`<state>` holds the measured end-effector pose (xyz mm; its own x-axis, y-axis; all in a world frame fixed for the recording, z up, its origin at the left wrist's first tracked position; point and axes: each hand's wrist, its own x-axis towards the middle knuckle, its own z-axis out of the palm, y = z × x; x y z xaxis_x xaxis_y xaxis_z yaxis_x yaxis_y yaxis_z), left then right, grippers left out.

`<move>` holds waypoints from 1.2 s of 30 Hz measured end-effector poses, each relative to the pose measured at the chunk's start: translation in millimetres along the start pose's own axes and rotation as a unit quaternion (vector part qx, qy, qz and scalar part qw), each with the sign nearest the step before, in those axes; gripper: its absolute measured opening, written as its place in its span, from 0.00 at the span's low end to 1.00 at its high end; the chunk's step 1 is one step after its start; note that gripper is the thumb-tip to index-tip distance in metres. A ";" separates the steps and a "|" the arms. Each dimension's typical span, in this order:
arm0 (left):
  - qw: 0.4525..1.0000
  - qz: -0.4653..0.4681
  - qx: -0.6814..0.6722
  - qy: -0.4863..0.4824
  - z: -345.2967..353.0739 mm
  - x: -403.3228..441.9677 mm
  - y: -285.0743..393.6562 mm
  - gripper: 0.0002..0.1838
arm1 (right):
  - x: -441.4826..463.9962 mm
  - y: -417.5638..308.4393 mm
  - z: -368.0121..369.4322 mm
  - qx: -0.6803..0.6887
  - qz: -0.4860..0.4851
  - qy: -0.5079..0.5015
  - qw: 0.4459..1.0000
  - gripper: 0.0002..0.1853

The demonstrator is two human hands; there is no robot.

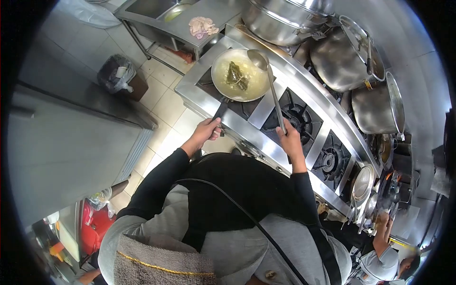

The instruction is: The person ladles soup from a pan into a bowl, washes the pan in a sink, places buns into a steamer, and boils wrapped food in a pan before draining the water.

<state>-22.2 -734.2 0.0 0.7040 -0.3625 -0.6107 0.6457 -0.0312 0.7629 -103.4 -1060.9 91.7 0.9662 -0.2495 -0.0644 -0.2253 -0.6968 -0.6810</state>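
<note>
My left hand (207, 132) is closed around the dark handle (220, 110) of a frying pan (214, 85) on the stove. Pale yellowish liquid fills the pan, and a dark green leaf-wrapped bundle (236, 76) tied with light string lies in it. Closed on the long metal handle of a ladle (274, 90), my right hand (290, 140) is over the stove's front part. The ladle's bowl (258, 59) rests at or just above the pan's right side; whether it touches the liquid I cannot tell.
Burners (298, 118) continue to the right of the pan. Large steel pots (342, 59) stand behind the stove. A crumpled cloth (203, 27) lies on the steel counter by the sink. A lined bin (118, 76) stands at left. Another person (380, 259) works at lower right.
</note>
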 end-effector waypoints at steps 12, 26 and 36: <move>0.997 0.007 -0.061 0.053 -33.8 -20.0 -29.1 0.26 | 9.9 -27.8 10.8 0.517 0.256 -0.163 0.800 0.05; 0.944 0.138 0.255 0.158 12.1 6.3 -22.5 0.23 | -3.2 -45.1 6.6 0.353 0.137 -0.158 0.912 0.18; 0.946 0.144 0.247 0.153 24.9 -5.1 -16.6 0.22 | 11.5 0.2 23.0 0.037 0.001 0.029 0.999 0.31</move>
<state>-43.9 -755.0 -4.3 0.9309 -0.1384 -0.3382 0.2509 -0.4306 0.8670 -89.5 -1048.5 74.1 0.9564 -0.2910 -0.0258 -0.2161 -0.6451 -0.7329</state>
